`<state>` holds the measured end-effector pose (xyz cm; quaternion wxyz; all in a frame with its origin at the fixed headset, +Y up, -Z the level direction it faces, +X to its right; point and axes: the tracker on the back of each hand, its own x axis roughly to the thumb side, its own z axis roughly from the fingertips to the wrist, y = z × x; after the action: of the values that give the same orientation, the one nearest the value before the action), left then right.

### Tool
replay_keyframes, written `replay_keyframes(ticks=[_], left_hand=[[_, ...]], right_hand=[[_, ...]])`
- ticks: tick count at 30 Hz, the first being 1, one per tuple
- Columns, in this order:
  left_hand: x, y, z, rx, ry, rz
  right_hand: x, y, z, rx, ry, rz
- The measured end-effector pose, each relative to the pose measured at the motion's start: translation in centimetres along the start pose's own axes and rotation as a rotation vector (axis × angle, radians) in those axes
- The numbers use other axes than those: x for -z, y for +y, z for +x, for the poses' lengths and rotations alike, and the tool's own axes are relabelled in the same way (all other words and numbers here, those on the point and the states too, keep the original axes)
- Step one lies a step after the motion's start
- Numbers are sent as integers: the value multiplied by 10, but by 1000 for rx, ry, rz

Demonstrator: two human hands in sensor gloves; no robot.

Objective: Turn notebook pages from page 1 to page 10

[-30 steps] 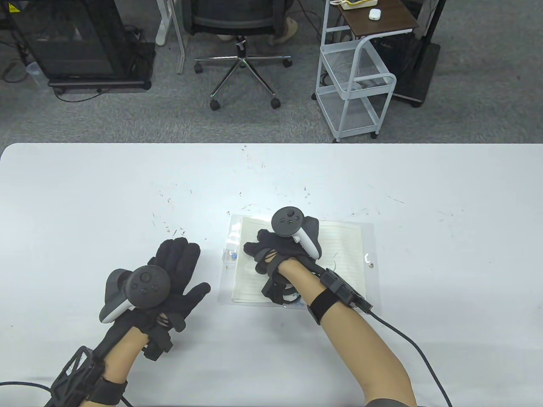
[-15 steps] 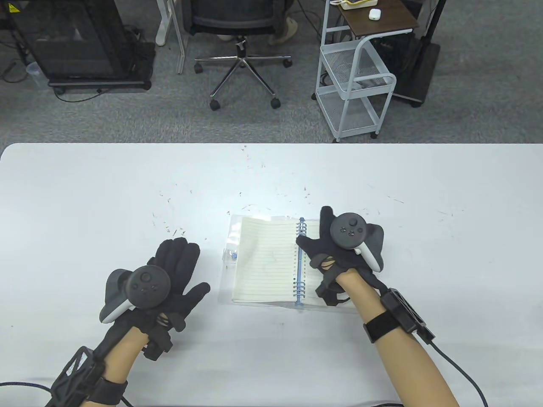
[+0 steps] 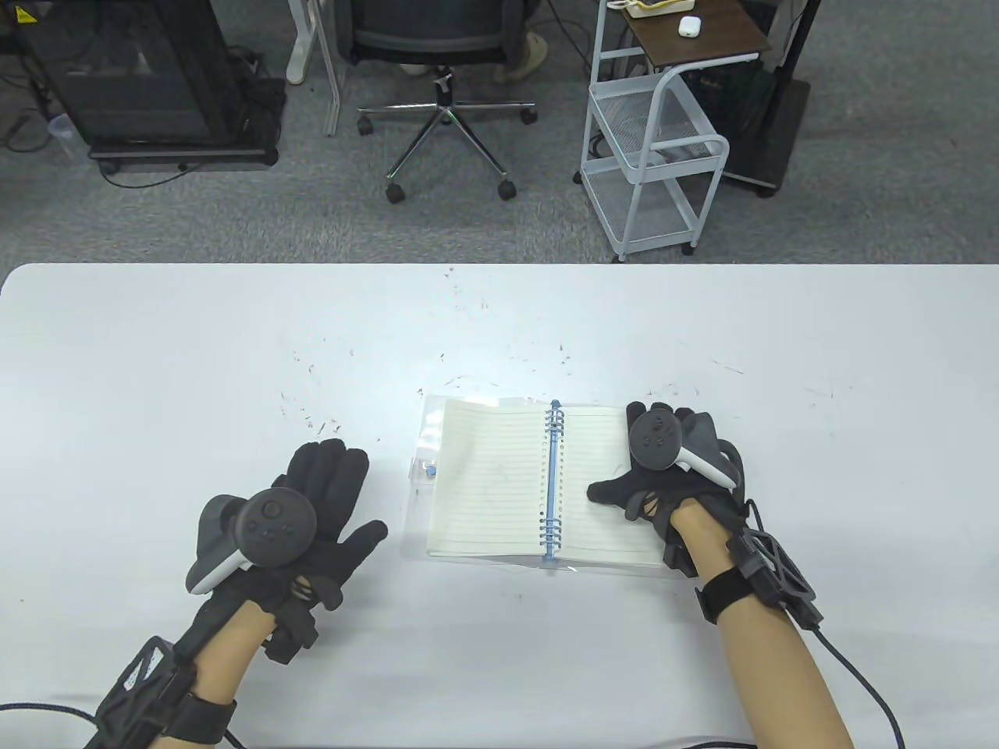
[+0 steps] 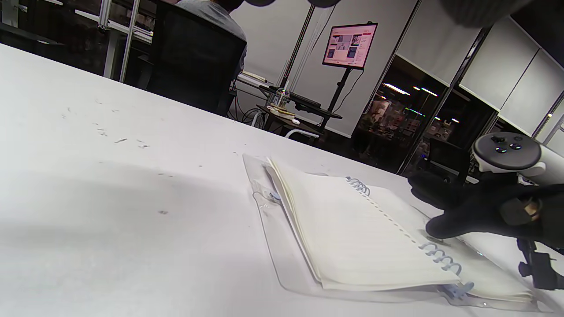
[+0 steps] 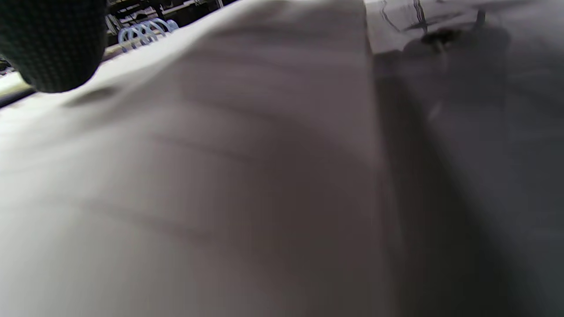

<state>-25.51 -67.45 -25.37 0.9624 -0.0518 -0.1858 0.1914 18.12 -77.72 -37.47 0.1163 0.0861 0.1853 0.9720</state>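
The spiral notebook (image 3: 484,484) lies open on the white table (image 3: 156,351), lined pages on both sides of its blue rings (image 3: 552,484), on a clear plastic cover (image 3: 417,499). My right hand (image 3: 655,484) rests on the outer part of the right page (image 3: 597,460), thumb stretched left toward the rings. The left wrist view shows the notebook (image 4: 352,229) and the right hand (image 4: 476,211) with its thumb tip touching the page. The right wrist view shows only blurred page (image 5: 220,176) and one fingertip (image 5: 53,44). My left hand (image 3: 328,499) lies flat on the table left of the notebook, fingers spread, holding nothing.
Small dark specks dot the table (image 3: 328,425) behind the left hand. Beyond the far edge stand an office chair (image 3: 445,47), a white wire cart (image 3: 655,140) and a black cabinet (image 3: 140,78).
My right hand has moved from the left page across the rings to the right page's outer side. The left page now lies flat. The left hand has not moved.
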Motion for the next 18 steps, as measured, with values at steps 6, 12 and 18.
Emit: replay_keyframes(ticks=[6,12,18], left_hand=[[0,1,-1,-4,1,4],[0,0,0,-1,1,-4],[-1,3,2,-2,-7,9]], right_hand=[[12,8,-5,68,41,88],[10,4,5,103,-23,10],[1,-3,17,115,-84,-79]])
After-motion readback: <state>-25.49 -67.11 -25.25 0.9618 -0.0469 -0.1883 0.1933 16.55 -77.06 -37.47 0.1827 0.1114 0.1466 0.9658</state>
